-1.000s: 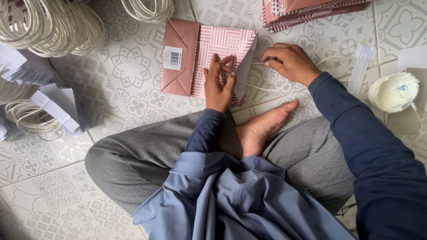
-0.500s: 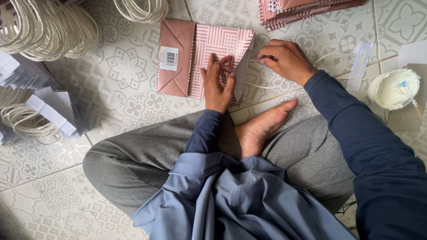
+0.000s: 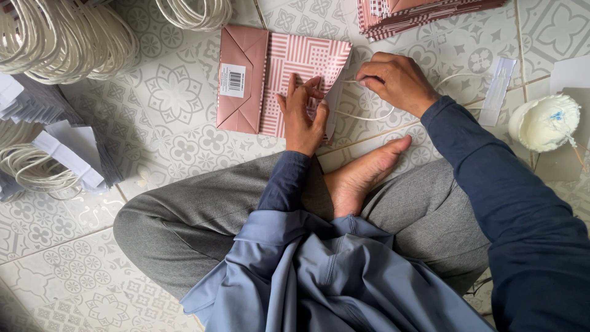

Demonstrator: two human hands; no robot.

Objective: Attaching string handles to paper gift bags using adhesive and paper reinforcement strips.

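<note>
Head view shows a flat pink bag (image 3: 279,86) on the tiled floor (image 3: 166,123), right in front of the crossed legs. Left hand (image 3: 302,114) presses its open end down, fingers flat. Right hand (image 3: 396,80) pinches a white cord (image 3: 369,115) at the bag's edge. I think the handle is going on; next the cord must sit straight. Cord loops (image 3: 61,37), more bags (image 3: 424,12) and a string ball (image 3: 544,122) lie near, not blocking.

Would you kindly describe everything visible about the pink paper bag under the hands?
The paper bag lies flat and folded on the patterned floor tiles. Its body has pink-and-white stripes; the folded base is plain dusty pink with a white barcode sticker. The left hand presses its mouth end, where one corner lifts. The right hand pinches a white cord beside that edge.
</note>
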